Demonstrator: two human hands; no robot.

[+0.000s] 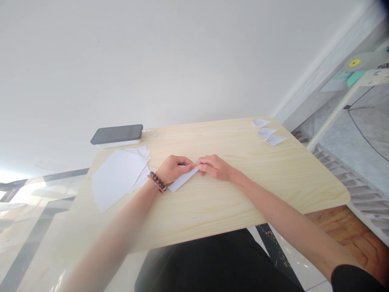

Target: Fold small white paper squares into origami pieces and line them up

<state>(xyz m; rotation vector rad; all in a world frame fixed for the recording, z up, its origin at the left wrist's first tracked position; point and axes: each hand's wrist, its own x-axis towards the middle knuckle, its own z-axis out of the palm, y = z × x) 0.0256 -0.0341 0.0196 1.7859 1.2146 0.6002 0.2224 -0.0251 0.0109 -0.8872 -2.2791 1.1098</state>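
Note:
A narrow folded strip of white paper (183,180) lies slantwise over the middle of the table. My left hand (175,168), with a beaded bracelet at the wrist, pinches its upper edge between thumb and fingers. At the strip's far right end, my right hand (213,167) has its thumb and fingers closed on the tip. Both sets of fingertips nearly meet there and hide that end of the paper. Left of my left hand is a loose stack of white paper sheets (120,174), fanned out unevenly.
Three small folded white papers (266,132) sit in a row at the table's back right corner. A dark phone (117,134) rests on a white block at the back left, a white cable beside it. The light wooden table (231,211) stands against a white wall.

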